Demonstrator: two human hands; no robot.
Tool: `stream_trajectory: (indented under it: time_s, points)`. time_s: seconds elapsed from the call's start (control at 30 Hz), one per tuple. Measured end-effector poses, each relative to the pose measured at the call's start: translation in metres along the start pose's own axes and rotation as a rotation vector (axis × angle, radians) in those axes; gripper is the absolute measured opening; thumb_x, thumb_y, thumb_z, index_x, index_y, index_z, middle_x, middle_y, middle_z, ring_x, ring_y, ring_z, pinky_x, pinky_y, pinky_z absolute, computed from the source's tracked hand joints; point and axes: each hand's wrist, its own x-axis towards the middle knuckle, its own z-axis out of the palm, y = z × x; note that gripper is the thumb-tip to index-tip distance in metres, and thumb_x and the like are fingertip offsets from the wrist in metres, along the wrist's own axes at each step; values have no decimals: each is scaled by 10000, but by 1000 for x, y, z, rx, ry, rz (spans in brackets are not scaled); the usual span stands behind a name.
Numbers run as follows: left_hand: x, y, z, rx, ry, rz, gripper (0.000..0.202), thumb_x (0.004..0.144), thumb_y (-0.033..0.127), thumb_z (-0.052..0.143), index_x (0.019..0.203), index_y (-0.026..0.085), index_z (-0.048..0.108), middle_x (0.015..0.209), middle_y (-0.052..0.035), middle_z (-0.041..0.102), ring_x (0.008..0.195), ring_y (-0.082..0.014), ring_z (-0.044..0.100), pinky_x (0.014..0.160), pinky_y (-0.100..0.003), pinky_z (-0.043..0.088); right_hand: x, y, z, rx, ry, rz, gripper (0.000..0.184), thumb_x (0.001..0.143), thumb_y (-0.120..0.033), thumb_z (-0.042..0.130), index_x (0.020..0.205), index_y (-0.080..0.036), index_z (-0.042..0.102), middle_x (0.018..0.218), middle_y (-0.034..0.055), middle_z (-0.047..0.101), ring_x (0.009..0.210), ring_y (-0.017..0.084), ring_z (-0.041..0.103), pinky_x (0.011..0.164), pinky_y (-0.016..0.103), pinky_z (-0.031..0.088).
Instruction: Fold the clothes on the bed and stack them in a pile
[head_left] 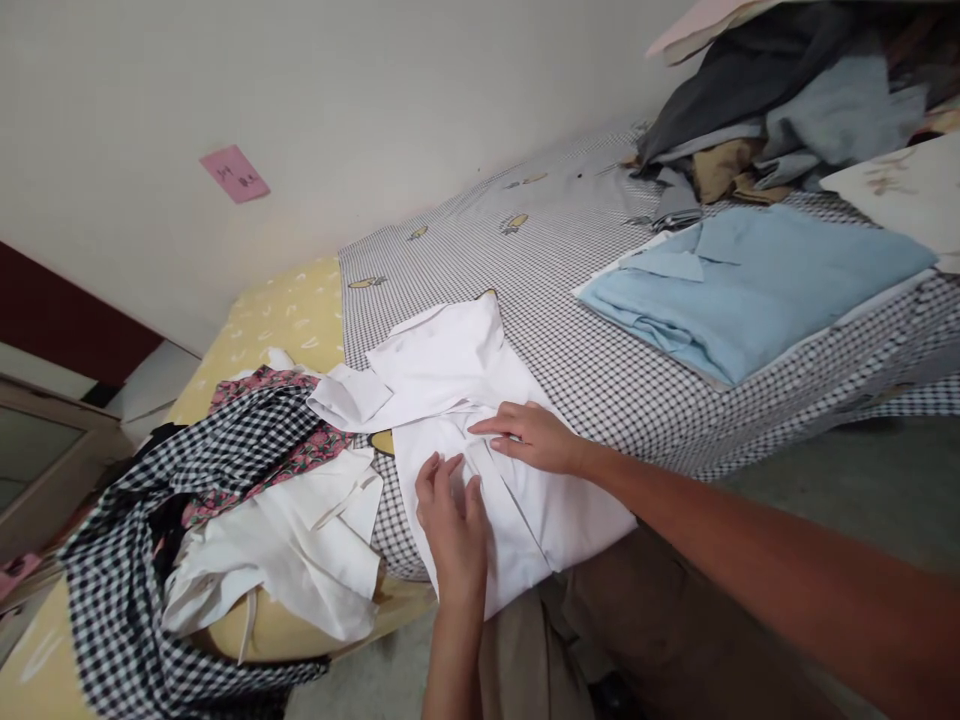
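Observation:
A white shirt (450, 380) lies spread over the edge of a bed covered with a black-and-white checked sheet (570, 330). My left hand (452, 525) rests flat on the shirt's lower part, fingers stretched and slightly apart. My right hand (531, 436) lies flat on the shirt just beyond it, fingers extended toward the left over a fold in the cloth. Neither hand grips anything.
A folded light-blue shirt (742, 285) lies on the bed at right. A heap of dark and grey clothes (795, 100) is piled at the far right. A pile of checked, floral and white garments (225, 500) lies at left on a yellow mattress (292, 310).

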Motion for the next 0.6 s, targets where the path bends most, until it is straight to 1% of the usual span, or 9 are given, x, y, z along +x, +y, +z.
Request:
stream_trajectory:
  time_s: [0.1, 0.17, 0.23, 0.33, 0.43, 0.5, 0.6]
  points:
    - [3, 3, 4, 104, -65, -24, 332, 894, 313, 575, 1209, 240, 652, 1414, -156, 532, 1364, -344, 474, 1121, -589, 377, 2, 2, -3, -1, -81, 0, 341, 952, -288, 602, 1261, -389, 706, 986, 9, 600, 881, 173, 610, 976, 436, 383]
    - [4, 4, 7, 180, -94, -29, 348, 908, 309, 563, 1240, 241, 641, 1458, -159, 520, 1386, -354, 453, 1129, -616, 346, 2, 3, -6, 31, -100, 6, 316, 941, -294, 626, 1225, -388, 727, 1027, 7, 589, 904, 170, 609, 1017, 453, 356]
    - [4, 6, 9, 237, -119, -41, 370, 927, 340, 551, 1276, 233, 616, 1504, -162, 493, 1402, -362, 432, 1135, -638, 318, 2, 3, -8, 69, -95, 17, 275, 930, -324, 650, 1183, -370, 748, 1060, 6, 590, 917, 168, 608, 1046, 456, 334]
    - [5, 9, 10, 276, -141, -84, 380, 959, 399, 503, 1287, 233, 599, 1532, -150, 476, 1407, -362, 421, 1127, -651, 316, 2, 2, -8, 119, -56, 43, 226, 901, -374, 699, 1111, -323, 765, 1070, 5, 610, 917, 168, 611, 1069, 465, 304]
    - [8, 11, 10, 264, -129, -122, 383, 1005, 385, 369, 1266, 248, 613, 1517, -132, 500, 1398, -338, 436, 1123, -638, 328, 6, -1, -3, 150, 2, 98, 154, 851, -369, 761, 971, -274, 777, 1024, -1, 636, 887, 162, 614, 1063, 475, 285]
    - [9, 10, 9, 241, -124, -131, 418, 1017, 365, 304, 1268, 243, 615, 1508, -132, 510, 1397, -325, 441, 1129, -635, 324, 11, -3, 2, 156, 53, 161, 99, 840, -340, 768, 835, -242, 766, 956, -7, 646, 849, 154, 609, 1032, 461, 301]
    - [10, 9, 8, 238, -147, -139, 438, 1017, 360, 288, 1288, 233, 608, 1523, -134, 501, 1407, -320, 434, 1137, -635, 323, 18, -4, 7, 175, 135, 247, 180, 840, -296, 741, 689, -206, 699, 830, -23, 619, 755, 127, 568, 916, 380, 373]
